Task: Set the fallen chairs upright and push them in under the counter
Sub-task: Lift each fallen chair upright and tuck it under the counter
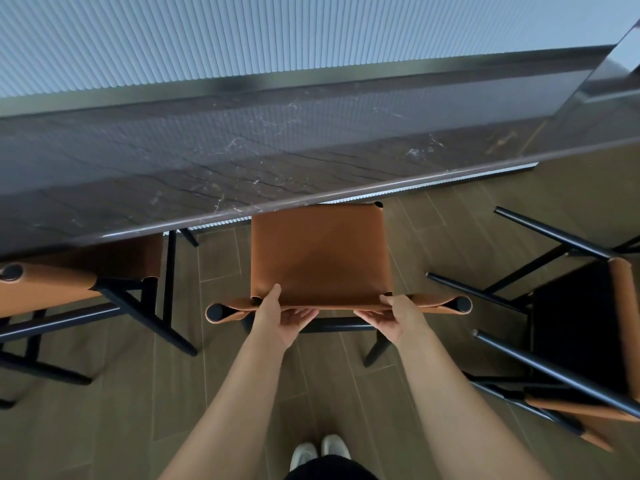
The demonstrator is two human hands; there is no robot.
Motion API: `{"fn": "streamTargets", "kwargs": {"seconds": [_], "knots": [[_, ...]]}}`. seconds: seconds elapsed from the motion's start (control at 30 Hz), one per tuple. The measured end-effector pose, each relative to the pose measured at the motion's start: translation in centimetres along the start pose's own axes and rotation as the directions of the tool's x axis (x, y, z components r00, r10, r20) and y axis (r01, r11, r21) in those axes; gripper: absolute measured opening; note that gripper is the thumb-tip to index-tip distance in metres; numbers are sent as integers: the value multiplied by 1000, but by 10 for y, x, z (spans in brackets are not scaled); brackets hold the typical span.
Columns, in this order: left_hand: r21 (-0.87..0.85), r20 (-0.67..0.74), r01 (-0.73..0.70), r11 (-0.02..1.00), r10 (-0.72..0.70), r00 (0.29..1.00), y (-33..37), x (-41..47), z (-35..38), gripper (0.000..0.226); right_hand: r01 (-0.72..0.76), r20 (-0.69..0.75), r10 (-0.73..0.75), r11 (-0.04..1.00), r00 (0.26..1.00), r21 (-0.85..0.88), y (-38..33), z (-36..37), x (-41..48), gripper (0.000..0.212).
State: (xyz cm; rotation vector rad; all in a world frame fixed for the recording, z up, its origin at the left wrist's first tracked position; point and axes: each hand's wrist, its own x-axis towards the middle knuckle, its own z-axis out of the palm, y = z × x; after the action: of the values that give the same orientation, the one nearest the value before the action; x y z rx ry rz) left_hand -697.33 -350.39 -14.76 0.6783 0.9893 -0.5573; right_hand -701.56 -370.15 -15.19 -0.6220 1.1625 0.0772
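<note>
The counter [242, 161] looks like dark shiny stone. The chair [318, 254] has smooth brown leather and black matt metal legs. The floor [180, 393] looks wooden.

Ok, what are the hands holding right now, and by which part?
Both hands grip the middle chair by the top edge of its leather backrest: left hand near the left end, right hand near the right.

- The counter [242, 161] hid the front of your middle chair's seat [318, 251].
- The left chair [69, 282] and the fallen chair [571, 341] ran off frame — both only partly visible.
</note>
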Motion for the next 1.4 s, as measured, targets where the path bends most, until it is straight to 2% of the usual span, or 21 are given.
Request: {"fn": "streamTargets", "kwargs": {"seconds": [0.17, 0.27, 0.4, 0.57, 0.7, 0.8, 0.93, 1.1, 1.4], "knots": [[20, -26, -44, 999, 44, 999, 2, 5, 2, 28, -17, -35, 17, 1000, 999, 4, -10, 13, 7, 39], [40, -24, -65, 997, 66, 998, 9, 3, 9, 20, 4, -47, -5, 1000, 999, -29, -15, 20, 7, 36], [96, -21, -108, 989, 111, 994, 29, 2, 24, 17, 26, 3, -26, 997, 1000, -67, -32, 40, 3, 29], [159, -74, -114, 981, 127, 989, 48, 0, 50, 8, 61, 33, -59, 994, 998, -86, -53, 65, 1, 37], [160, -81, -127, 979, 141, 987, 61, 3, 72, 5, 67, 51, -63, 995, 997, -68, -63, 79, 11, 34], [96, -101, -145, 985, 154, 983, 75, 7, 93, 10, 77, 52, -73, 994, 996, -75, -75, 93, 17, 33], [102, -100, -182, 978, 192, 976, 92, 17, 116, 11, 87, 60, -80, 990, 995, -114, -98, 118, 19, 32], [109, -70, -212, 971, 221, 973, 108, 23, 136, 17, 124, 39, -120, 983, 992, -135, -116, 143, 24, 44], [164, -25, -231, 959, 239, 971, 122, 26, 146, 13, 149, 5, -149, 979, 989, -143, -125, 157, 27, 35]]}}
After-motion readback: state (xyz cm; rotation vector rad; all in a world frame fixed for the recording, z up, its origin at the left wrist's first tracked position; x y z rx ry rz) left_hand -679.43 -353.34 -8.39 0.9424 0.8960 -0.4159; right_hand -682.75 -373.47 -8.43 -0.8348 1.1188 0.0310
